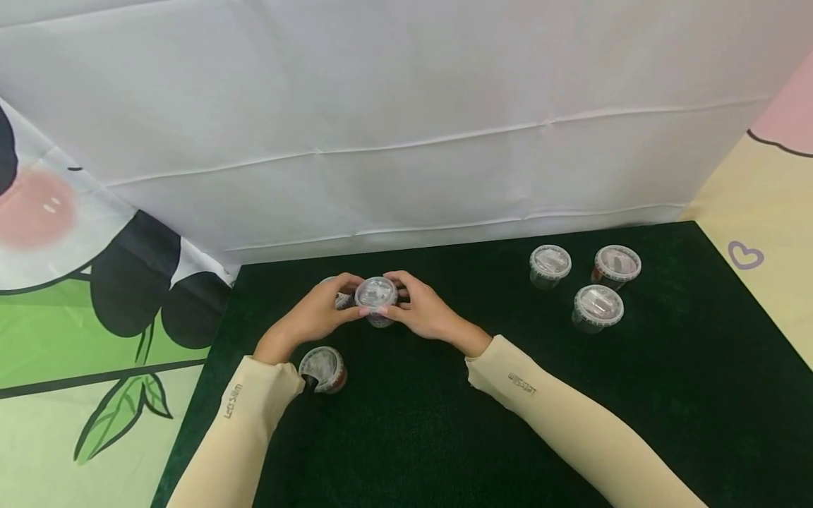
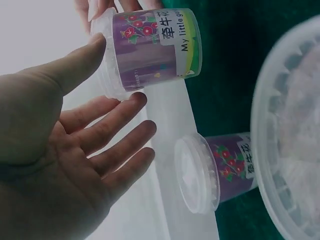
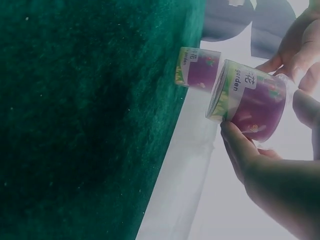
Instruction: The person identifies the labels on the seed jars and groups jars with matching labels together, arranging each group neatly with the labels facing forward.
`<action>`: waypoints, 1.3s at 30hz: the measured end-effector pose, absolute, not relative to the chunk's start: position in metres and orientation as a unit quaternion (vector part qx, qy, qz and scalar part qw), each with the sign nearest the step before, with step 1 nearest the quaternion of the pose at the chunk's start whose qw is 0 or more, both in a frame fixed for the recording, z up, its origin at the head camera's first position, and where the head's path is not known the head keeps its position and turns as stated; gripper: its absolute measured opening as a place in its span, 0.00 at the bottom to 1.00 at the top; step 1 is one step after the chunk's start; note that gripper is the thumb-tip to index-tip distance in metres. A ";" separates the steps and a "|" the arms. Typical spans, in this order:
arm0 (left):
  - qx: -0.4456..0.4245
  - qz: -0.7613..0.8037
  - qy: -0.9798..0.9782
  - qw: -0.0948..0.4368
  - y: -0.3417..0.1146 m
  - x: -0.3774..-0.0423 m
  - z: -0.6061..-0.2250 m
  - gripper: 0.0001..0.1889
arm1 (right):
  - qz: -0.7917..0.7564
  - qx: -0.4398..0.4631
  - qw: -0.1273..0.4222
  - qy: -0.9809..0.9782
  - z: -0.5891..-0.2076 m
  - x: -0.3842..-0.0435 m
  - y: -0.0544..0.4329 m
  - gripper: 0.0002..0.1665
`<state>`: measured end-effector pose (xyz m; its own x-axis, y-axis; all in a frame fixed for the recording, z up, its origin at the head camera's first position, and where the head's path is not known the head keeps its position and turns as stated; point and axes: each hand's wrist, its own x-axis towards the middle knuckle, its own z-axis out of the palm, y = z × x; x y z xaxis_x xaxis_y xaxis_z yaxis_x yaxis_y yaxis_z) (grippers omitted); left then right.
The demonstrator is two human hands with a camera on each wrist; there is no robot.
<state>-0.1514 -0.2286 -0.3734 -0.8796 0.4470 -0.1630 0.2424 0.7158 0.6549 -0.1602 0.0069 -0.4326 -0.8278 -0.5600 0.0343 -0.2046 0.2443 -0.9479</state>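
Both hands hold one small lidded plastic cup (image 1: 376, 291) above the green cloth, its purple label printed with flowers and "My little garden". My left hand (image 1: 317, 310) has its thumb and forefinger at the lid's rim, the other fingers spread out. My right hand (image 1: 427, 308) grips the same cup from the other side, thumb at the lid and a finger near the base in the right wrist view. A second purple cup (image 2: 232, 162) stands just behind the left hand, partly hidden in the head view. Beside the left wrist stands another lidded cup (image 1: 322, 368).
Toward the back right of the green-covered table (image 1: 673, 395) stand three more lidded cups: one at left (image 1: 550, 264), one at right (image 1: 617, 264) and one in front (image 1: 598, 308). A white cloth wall (image 1: 406, 183) rises behind the table. Printed cloths hang at both sides.
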 end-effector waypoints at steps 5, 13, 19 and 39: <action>0.183 0.309 0.920 0.155 -0.232 -0.154 -0.378 0.25 | -0.562 -0.246 0.158 0.773 -0.436 -0.163 0.002 0.39; 0.185 0.294 0.926 0.145 -0.237 -0.160 -0.387 0.25 | -0.548 -0.249 0.147 0.785 -0.440 -0.167 -0.005 0.39; 0.195 0.283 0.929 0.137 -0.238 -0.163 -0.388 0.25 | -0.528 -0.252 0.143 0.798 -0.443 -0.171 -0.010 0.39; 0.184 0.222 0.949 0.131 -0.242 -0.176 -0.399 0.26 | -0.505 -0.247 0.141 0.815 -0.453 -0.183 -0.024 0.39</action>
